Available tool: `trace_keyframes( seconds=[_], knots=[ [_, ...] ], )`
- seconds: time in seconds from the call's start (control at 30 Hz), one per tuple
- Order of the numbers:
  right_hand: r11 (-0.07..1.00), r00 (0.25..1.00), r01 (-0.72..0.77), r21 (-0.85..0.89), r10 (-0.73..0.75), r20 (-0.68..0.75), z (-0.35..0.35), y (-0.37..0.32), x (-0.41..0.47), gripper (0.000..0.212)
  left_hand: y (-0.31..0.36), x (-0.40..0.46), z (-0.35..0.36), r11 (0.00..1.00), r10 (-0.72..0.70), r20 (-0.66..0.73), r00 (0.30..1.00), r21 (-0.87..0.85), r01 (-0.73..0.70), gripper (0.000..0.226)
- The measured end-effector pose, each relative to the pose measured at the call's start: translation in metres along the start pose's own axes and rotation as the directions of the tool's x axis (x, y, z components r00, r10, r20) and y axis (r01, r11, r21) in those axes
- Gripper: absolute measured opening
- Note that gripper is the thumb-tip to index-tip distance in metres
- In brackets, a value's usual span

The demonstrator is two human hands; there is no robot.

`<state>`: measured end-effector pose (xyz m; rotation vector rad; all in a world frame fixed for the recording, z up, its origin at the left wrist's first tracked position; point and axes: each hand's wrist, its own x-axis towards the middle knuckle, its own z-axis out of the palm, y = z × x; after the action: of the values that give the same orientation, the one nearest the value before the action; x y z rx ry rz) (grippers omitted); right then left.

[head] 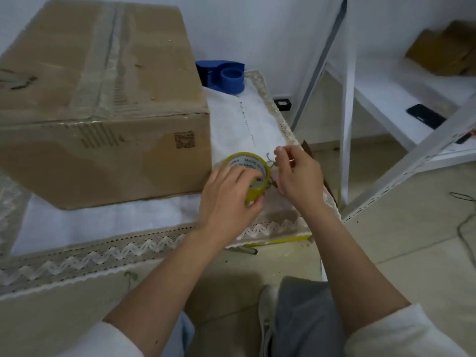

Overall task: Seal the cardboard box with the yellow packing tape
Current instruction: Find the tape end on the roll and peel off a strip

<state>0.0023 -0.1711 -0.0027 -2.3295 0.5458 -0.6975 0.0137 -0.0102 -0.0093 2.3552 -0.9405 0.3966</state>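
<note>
A large cardboard box (103,99) stands on the cloth-covered table (103,217), its top flaps closed with old clear tape along the seam. Just right of its near corner is the yellow packing tape roll (253,164). My left hand (229,199) grips the roll, fingers curled over its top and side. My right hand (298,176) is beside the roll on its right, thumb and fingers pinched at the roll's edge, where a thin tape end seems to come off; the fingertips hide the exact contact.
A blue tape dispenser (226,76) sits at the table's far right, behind the box. White metal shelving (347,99) stands to the right, holding a dark phone (426,115) and flat cardboard (443,47). Cables lie on the floor at right. My legs are below the table edge.
</note>
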Motion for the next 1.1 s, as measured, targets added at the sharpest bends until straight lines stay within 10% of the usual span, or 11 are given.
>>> trace_keyframes(
  seconds=[0.3,0.5,0.67,1.1],
  knots=[
    [0.983,0.987,-0.155,0.098,0.15,0.049,0.006,0.021,0.021,0.028,0.002,0.023,0.016,0.988,-0.041,0.039,0.998,0.154,0.035,0.016],
    [0.804,0.928,-0.355,0.477,0.366,0.074,-0.007,0.012,0.014,0.026,0.012,0.038,0.012,0.961,-0.14,-0.185,0.973,-0.262,0.089,0.017],
    [0.535,0.827,-0.561,0.632,0.399,0.396,-0.014,-0.002,0.013,0.038,0.011,0.041,0.028,0.622,-0.377,-0.044,0.925,-0.752,0.218,0.014],
    [0.354,0.81,-0.585,0.73,0.297,0.505,-0.013,-0.012,0.008,0.01,0.002,0.039,0.052,0.472,-0.407,0.002,0.913,-0.855,0.212,0.022]
  ],
)
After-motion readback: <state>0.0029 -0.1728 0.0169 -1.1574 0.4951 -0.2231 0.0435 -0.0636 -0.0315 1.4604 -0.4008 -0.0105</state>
